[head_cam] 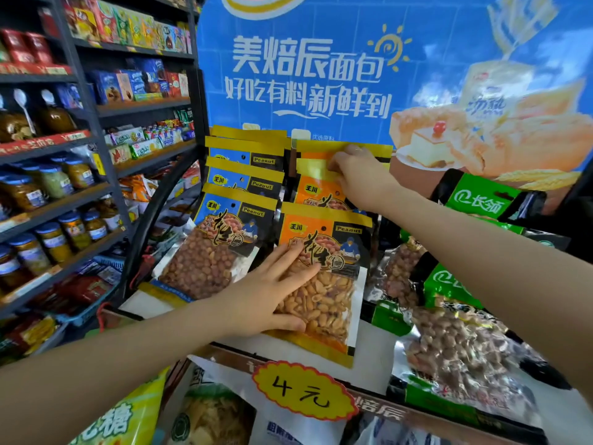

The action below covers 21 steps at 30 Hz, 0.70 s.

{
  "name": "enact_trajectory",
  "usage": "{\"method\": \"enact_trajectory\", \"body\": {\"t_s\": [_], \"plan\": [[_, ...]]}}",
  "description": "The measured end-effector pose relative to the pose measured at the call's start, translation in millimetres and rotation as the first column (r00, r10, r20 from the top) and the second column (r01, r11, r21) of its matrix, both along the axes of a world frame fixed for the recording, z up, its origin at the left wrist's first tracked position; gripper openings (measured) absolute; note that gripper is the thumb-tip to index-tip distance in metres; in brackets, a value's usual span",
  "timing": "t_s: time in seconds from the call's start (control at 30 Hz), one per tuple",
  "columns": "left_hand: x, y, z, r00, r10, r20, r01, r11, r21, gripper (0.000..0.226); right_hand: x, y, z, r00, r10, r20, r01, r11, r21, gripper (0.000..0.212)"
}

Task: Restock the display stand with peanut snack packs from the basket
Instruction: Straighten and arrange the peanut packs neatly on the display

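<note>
The display stand (378,351) holds two stacked rows of peanut snack packs under a blue bread poster. Blue-labelled packs (221,239) fill the left row. Orange-labelled packs fill the middle row. My left hand (272,290) lies flat on the front orange pack (324,303), thumb under its lower edge. My right hand (356,178) reaches higher and pinches the yellow top strip of a rear orange pack (316,181). No basket is in view.
Green-labelled peanut bags (449,332) lie on the stand's right side. A yellow price tag (301,391) hangs on the front edge, with other snack bags below. Dark shelves (106,149) with jars and boxed snacks stand close on the left.
</note>
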<state>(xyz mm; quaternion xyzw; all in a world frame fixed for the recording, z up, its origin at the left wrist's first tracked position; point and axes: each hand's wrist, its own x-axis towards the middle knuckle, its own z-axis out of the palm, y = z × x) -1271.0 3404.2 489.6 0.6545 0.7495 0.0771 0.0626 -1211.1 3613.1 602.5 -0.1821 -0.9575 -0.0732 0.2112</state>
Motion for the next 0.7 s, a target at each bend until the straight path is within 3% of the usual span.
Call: {"method": "enact_trajectory", "body": {"t_s": [0.17, 0.4, 0.5, 0.7], "plan": [[-1.0, 6.2, 1.3, 0.990, -0.041, -0.135, 0.041, 0.999, 0.000, 0.089, -3.2, -3.4, 8.2, 0.999, 0.046, -0.003, -0.046, 0.997, -0.067, 0.030], [-6.9, 24.5, 8.5, 0.958, -0.046, -0.283, 0.048, 0.999, -0.001, 0.091, -11.6, -15.4, 12.5, 0.999, -0.021, 0.036, 0.018, 0.996, 0.083, 0.024], [-8.0, 22.1, 9.2, 0.945, -0.033, -0.324, 0.046, 0.998, 0.032, 0.091, -13.5, -21.1, 17.3, 0.999, -0.012, 0.047, 0.008, 0.997, 0.077, 0.021], [-17.3, 18.7, 10.5, 0.940, -0.051, -0.338, 0.065, 0.997, 0.030, 0.091, 63.1, -13.6, 19.8, 0.979, -0.093, -0.180, 0.079, 0.993, -0.087, 0.023]]}}
